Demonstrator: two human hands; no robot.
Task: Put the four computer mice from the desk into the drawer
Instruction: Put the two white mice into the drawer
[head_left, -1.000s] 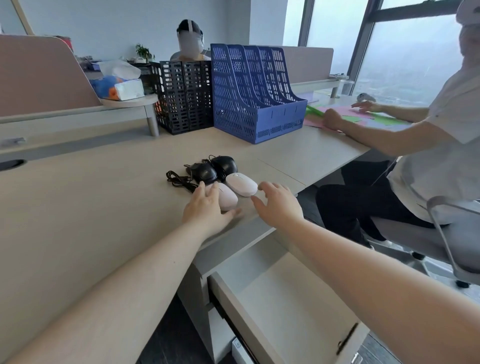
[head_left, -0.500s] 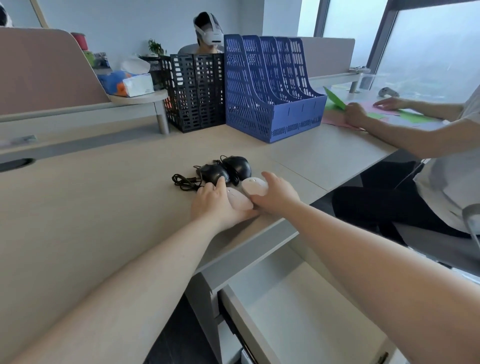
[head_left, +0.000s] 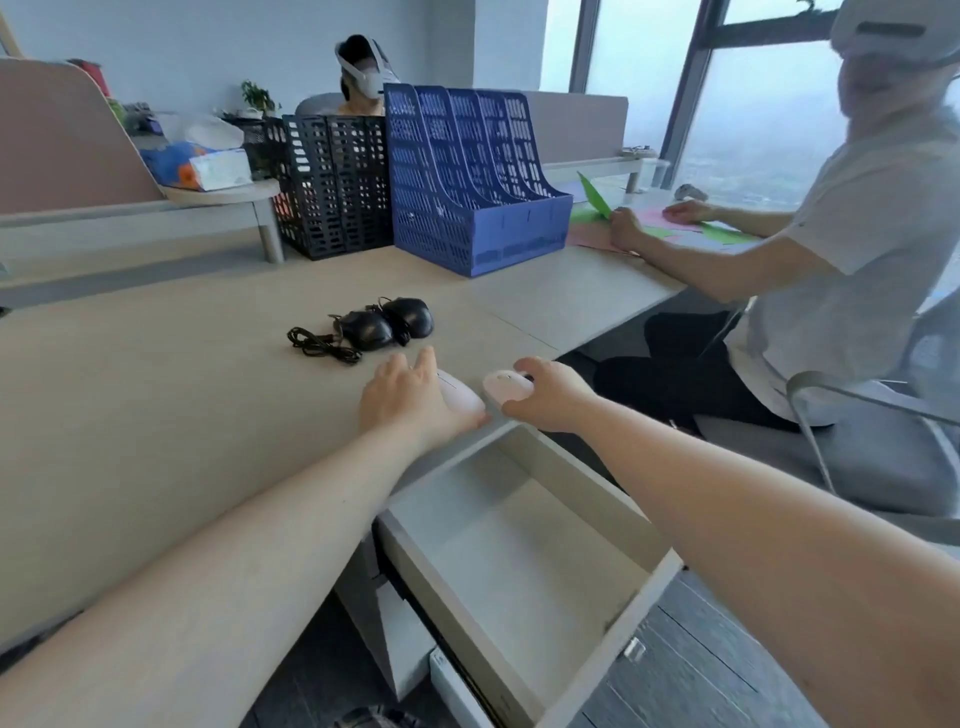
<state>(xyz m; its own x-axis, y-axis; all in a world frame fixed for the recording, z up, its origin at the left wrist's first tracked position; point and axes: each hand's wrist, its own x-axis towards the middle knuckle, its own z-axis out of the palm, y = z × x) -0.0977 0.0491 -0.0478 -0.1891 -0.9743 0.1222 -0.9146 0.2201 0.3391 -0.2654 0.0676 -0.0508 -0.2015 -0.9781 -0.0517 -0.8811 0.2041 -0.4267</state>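
So right now I'm gripping one white mouse in each hand, both sitting around the middle of the frame. My left hand (head_left: 415, 402) is curling over the longer white mouse (head_left: 460, 397), thumb tucked under its near end and the other fingers (head_left: 423, 364) sticking out fairly straight past it, so it's a loose-ish wrap rather than a tight fist. My right hand (head_left: 548, 395) is closing around the rounder white mouse (head_left: 501, 387), fingertips hooking over its far side while most of its top is showing to the left of my knuckles. Both mice are hanging out right at the front edge of the desk (head_left: 156, 395), just above the back of the open drawer (head_left: 587, 478), and they're close to each other but not touching as far as I'm seeing.

The drawer is pulled well out toward the lower middle of the frame and nothing is lying in it.

Further up the frame, the two black mice (head_left: 387, 325) are sitting side by side on the desk, pretty much touching, with their black cable (head_left: 319, 345) bunching up to the left of them. Behind those, toward the upper middle, a blue file rack (head_left: 478, 182) and a black file rack (head_left: 332, 182) are standing next to each other.
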